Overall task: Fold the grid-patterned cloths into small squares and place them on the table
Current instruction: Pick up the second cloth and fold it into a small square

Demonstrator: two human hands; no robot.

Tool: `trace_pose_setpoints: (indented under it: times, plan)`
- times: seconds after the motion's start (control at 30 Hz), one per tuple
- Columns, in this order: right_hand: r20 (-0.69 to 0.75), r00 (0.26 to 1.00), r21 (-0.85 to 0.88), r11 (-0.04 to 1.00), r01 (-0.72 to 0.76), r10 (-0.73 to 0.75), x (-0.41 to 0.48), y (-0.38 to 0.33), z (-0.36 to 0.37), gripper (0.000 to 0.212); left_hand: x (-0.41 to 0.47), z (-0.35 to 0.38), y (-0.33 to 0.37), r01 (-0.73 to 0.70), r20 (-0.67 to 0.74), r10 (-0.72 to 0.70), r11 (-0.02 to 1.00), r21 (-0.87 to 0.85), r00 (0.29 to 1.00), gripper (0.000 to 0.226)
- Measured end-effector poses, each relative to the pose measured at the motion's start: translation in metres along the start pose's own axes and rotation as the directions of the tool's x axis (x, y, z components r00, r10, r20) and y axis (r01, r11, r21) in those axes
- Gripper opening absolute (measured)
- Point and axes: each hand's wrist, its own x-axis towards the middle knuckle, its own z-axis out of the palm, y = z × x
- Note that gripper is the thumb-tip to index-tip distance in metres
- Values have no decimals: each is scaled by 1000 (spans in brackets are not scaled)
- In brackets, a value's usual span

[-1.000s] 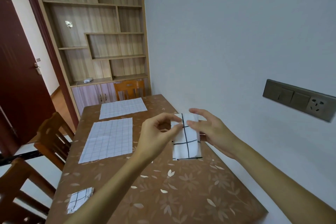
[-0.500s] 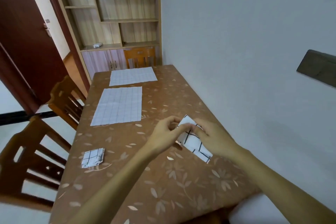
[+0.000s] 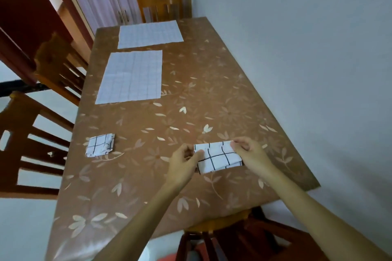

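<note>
My left fingers [image 3: 196,154] and right fingers [image 3: 238,145] pinch the folded cloth [image 3: 218,158] at its ends. Let go unevenly and the layers may spring open.

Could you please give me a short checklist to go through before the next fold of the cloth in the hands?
1. Left hand pinches the left end of the held cloth: ok.
2. Right hand pinches its right end: ok.
3. Held cloth already a small square: not ok, it is an oblong strip.
4. Held cloth resting flat on the table: cannot tell.
5. Layer edges lined up: cannot tell.
6. Folded square lies apart to the left, out of the way: ok.
</note>
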Motion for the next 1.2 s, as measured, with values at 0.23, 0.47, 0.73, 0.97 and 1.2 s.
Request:
trace_pose_setpoints:
  times: [0.23,0.47,0.73,0.97,1.2]
  plan:
    - [-3,984,-34,983,-181,181,27,86,20,39,24,33,-80,146,-108,-119,944,297,987,23]
    - [-4,990,-261,955,-140,144,37,146,42,37,31,56,-133,189,-175,-117,852,489,978,26]
    - [86,910,-713,613,340,-405,30,153,56,28,26,68,-165,-331,243,237,480,812,940,59]
    - [399,867,-768,408,494,-299,19,170,65,57,21,65,-192,-451,373,274,332,829,887,63]
    - [432,893,-830,334,447,-122,27,182,54,81,25,45,-181,-451,419,175,235,861,891,63]
